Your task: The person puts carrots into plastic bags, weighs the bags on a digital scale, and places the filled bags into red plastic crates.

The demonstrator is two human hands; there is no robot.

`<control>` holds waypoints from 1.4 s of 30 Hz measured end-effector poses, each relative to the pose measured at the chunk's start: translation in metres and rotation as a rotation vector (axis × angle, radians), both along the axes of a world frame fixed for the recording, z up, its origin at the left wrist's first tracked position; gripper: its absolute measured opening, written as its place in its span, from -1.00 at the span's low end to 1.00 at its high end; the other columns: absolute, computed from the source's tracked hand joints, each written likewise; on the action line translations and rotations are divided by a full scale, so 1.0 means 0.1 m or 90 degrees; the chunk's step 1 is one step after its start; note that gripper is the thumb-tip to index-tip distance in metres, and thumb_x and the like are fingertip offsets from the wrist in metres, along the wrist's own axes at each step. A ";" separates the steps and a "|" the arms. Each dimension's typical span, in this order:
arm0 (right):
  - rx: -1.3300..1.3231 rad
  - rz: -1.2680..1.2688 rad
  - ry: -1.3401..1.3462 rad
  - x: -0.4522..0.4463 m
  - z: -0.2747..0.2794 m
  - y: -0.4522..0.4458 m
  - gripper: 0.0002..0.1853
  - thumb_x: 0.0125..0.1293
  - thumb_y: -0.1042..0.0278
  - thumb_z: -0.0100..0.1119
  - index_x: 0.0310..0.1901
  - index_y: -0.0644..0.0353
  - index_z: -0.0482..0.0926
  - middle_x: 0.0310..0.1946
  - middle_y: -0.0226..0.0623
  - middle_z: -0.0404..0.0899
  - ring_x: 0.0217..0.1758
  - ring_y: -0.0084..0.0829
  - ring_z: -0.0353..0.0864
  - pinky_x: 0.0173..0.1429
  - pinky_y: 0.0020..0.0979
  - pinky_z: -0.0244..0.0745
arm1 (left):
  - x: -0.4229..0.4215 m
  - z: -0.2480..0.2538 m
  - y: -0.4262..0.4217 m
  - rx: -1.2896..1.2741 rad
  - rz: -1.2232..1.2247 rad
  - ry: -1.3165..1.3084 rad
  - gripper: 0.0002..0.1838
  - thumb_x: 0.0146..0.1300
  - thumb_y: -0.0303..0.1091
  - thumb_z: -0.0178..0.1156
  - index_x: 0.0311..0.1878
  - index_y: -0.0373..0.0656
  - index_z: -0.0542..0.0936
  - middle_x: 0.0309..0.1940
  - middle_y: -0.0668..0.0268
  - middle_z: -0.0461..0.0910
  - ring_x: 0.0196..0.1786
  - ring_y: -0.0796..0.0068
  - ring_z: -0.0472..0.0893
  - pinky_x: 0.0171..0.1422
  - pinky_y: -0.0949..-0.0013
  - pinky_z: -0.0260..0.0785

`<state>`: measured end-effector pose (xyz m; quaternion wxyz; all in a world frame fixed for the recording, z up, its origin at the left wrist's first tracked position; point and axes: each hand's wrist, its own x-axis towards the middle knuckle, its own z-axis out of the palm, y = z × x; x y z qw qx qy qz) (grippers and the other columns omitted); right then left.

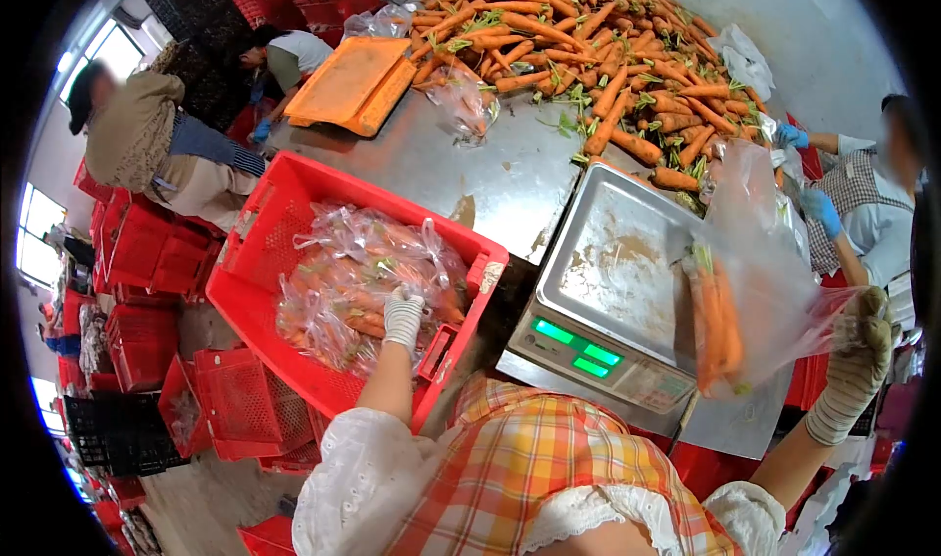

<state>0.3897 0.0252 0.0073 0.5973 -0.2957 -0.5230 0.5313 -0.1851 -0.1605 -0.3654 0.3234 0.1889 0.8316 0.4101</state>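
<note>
My left hand (403,319), in a striped glove, is over bagged carrots (338,296) inside a red crate (257,325); its fingers are partly hidden at the bags. On the right, my right hand (863,345), in a soiled glove, is closed on the top of a clear plastic bag (784,311). Several carrots (718,316) show in that bag's lower end, at the right edge of the scale (627,262). Green digits glow on the scale's front, and its metal pan is stained with dirt.
A big carrot heap (588,46) covers the back of the metal table (392,178). An orange crate (353,80) lies at the back left. Co-workers stand at left and right. Red crates (157,247) are stacked at the left.
</note>
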 end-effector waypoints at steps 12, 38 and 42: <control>0.077 0.031 -0.079 -1.10 0.31 -0.14 -0.80 0.25 0.42 0.05 -0.17 0.31 0.57 -0.03 -0.21 0.54 -0.19 -0.61 0.49 -0.23 -0.68 0.36 | 0.09 1.73 0.39 -0.397 -0.672 0.296 -0.33 0.11 0.13 0.16 0.27 0.03 0.38 0.15 -0.04 0.43 0.23 0.16 0.41 0.31 0.22 0.22; -0.238 0.033 -0.255 -0.61 -0.31 0.10 -0.75 0.06 0.39 0.15 -0.22 0.31 0.62 -0.49 -0.42 0.58 -0.57 -0.69 0.42 -0.48 -0.64 0.31 | 1.40 2.58 2.16 0.428 -0.550 -0.280 -0.44 0.03 -0.52 0.27 0.17 -0.25 0.40 -0.28 0.39 0.52 -0.28 0.60 0.52 -0.14 0.50 0.44; -0.181 -0.024 -0.377 -0.58 -0.01 0.06 -0.62 0.18 0.19 0.18 -0.02 0.22 0.54 -0.40 -0.41 0.58 -0.47 -0.65 0.46 -0.37 -0.61 0.36 | 1.32 3.02 1.89 0.415 -0.596 -0.158 -0.31 0.16 -0.37 0.23 0.35 -0.17 0.22 -0.13 0.31 0.47 -0.11 0.54 0.46 0.07 0.44 0.33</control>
